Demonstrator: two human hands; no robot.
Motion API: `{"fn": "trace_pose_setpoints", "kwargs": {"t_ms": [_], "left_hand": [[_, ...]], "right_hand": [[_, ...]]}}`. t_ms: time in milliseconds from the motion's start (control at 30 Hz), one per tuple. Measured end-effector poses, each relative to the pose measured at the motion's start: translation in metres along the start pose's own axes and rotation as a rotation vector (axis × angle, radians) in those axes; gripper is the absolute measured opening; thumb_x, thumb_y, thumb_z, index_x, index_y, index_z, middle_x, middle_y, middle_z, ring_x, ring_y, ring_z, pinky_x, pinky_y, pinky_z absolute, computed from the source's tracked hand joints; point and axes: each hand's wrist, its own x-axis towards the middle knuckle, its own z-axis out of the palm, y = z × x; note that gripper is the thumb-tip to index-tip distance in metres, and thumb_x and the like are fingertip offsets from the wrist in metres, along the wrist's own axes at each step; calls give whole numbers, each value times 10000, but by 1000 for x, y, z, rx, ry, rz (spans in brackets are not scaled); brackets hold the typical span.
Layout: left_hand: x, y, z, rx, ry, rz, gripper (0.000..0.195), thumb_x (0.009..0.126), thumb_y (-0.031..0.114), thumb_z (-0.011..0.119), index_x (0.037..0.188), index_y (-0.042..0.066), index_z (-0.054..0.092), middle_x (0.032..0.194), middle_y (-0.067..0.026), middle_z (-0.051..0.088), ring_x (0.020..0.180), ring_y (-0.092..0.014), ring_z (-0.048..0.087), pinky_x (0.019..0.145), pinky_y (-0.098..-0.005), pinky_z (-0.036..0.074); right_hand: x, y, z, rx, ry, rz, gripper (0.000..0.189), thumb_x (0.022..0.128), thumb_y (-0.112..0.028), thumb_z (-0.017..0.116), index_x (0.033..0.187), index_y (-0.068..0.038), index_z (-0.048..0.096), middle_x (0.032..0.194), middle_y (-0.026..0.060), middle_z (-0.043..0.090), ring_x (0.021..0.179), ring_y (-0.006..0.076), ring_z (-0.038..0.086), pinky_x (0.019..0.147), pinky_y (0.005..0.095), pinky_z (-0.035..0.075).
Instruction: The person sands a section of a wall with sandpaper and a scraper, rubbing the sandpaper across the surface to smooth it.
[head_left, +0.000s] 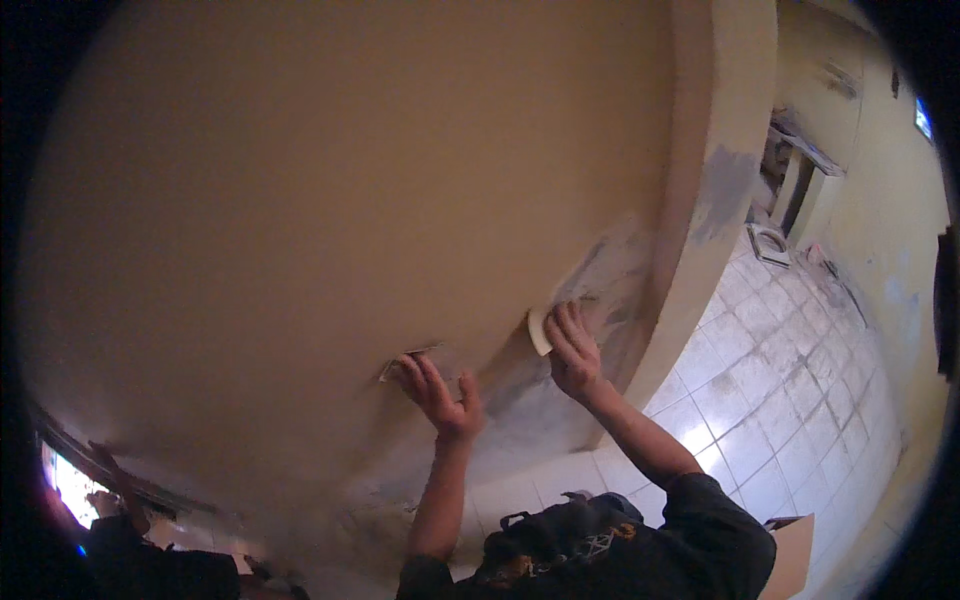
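Note:
A large beige wall (337, 187) fills the view. My left hand (442, 401) lies against it with the thumb apart; a thin pale edge (388, 370) shows beside its fingertips, and whether this is a sheet under the fingers or a mark on the wall I cannot tell. Higher and to the right, my right hand (574, 349) presses a cream-coloured curved sheet or pad (538, 331) to the wall. Grey, rubbed patches (517, 405) spread between and below the hands, and a scuffed grey area (615, 262) reaches the wall's right edge.
A wall corner (679, 277) runs down beside my right arm. Beyond it are a tiled floor (750, 375), a square frame with a round opening (770, 244) and a ledge (814, 154). A cardboard box (791, 555) stands lower right. Another person (150, 559) in dark clothing is at lower left.

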Motion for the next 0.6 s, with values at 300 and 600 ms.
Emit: {"fn": "trace_pose_setpoints", "kwargs": {"t_ms": [300,600], "left_hand": [[-11,-5,4,61,139,-19,506,824,59,367,1319,-39,347,1408,-220,265,1313,-401,210,1057,-548,109],[58,31,-10,56,191,-148,478,946,228,367,1341,-34,301,1432,-208,205,1347,-354,121,1090,-454,92]], "right_hand": [[10,-18,6,308,-142,-94,465,693,79,498,1150,5,541,1231,206,497,1162,366,467,990,452,351],[91,-35,-13,160,-110,-192,511,743,-29,492,1253,-37,469,1339,139,416,1242,290,395,1005,462,329]]}}
